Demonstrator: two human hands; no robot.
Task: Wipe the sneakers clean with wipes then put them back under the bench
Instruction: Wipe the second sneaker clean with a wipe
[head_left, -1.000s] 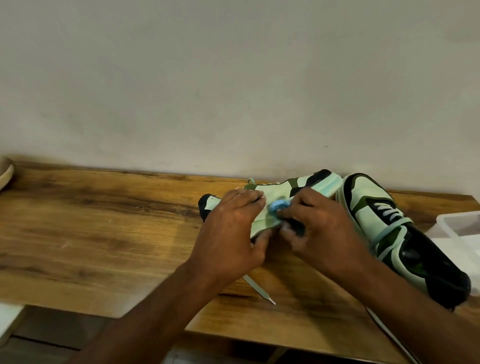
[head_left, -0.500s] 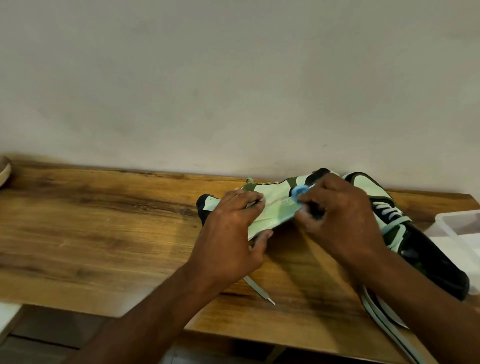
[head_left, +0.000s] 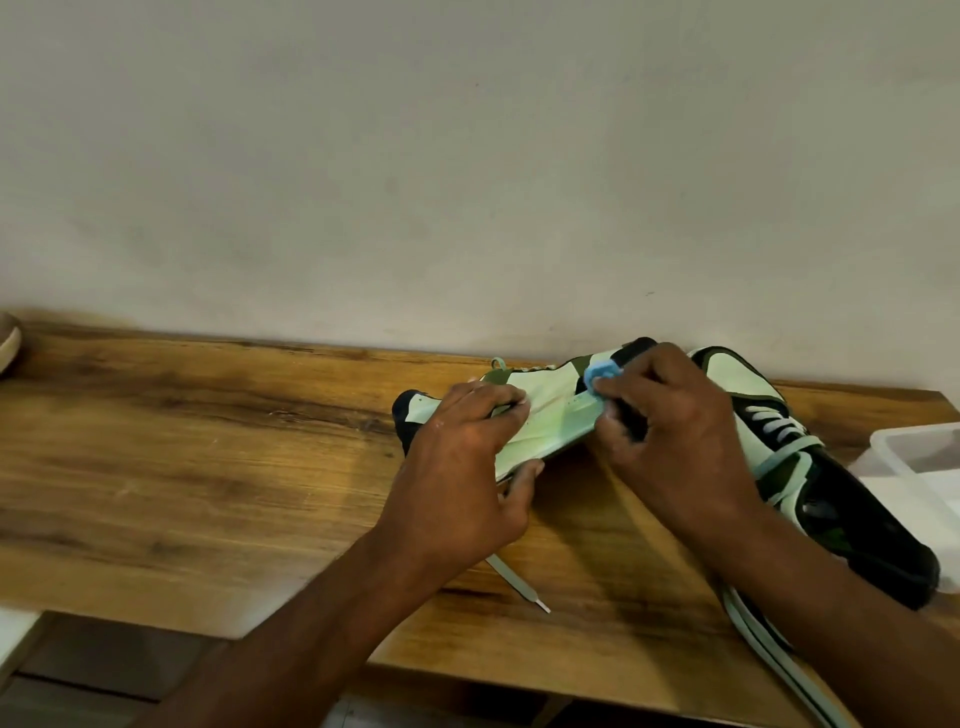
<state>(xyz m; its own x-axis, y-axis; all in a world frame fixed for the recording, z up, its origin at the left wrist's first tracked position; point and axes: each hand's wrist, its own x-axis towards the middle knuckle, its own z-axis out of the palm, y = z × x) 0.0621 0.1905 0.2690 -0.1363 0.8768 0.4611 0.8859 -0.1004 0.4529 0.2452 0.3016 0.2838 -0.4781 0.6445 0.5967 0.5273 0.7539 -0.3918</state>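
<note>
While the left hand (head_left: 457, 467) grips the heel end of the tilted mint-green sneaker (head_left: 540, 410) on the wooden bench (head_left: 208, 467), its length running left to right, the right hand (head_left: 670, 436) pinches a blue wipe (head_left: 602, 372) against its toe end, nearest the second sneaker (head_left: 810, 467).

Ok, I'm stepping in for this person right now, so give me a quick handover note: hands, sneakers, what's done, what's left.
Left hand grips the tipped sneaker on the wooden bench.
Right hand pinches the blue wipe against that sneaker near its toe end.
Second sneaker lies just right, beside a clear plastic tub.
Done: wiping under way on the first sneaker.
Left: finish it, wipe the second if needed, put both under the bench.
</note>
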